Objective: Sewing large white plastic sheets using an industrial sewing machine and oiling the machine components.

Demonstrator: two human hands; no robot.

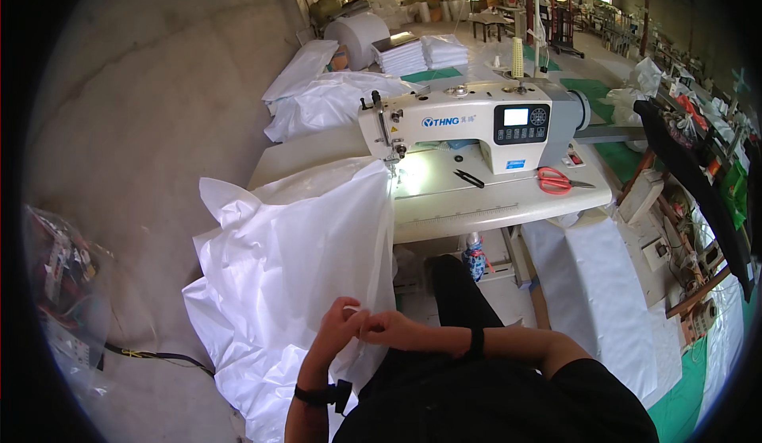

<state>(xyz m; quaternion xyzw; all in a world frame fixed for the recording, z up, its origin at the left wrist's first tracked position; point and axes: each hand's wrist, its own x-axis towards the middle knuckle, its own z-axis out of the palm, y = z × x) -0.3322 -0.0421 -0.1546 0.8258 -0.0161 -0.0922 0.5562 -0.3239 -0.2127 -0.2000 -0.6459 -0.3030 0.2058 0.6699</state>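
Note:
A large white plastic-like sheet (294,244) hangs in folds off the left end of the sewing machine table, its top edge by the machine's needle area. In front of its lower right part my two hands meet. My left hand (341,330) is closed, fingers curled and bent inward. My right hand (390,330) is closed too, its fingertips pressed against those of the left. What lies between the fingertips is too small or hidden to tell. The white sewing machine (468,125) stands beyond, its lamp lit over the needle.
Black thread snips (469,179) and red-handled scissors (556,181) lie on the table (452,219). A small patterned bottle (474,259) stands below it. White sheeting (591,292) drapes at the right. White stacks (401,57) and a big roll (357,36) are behind. A black cable (159,355) runs along the floor.

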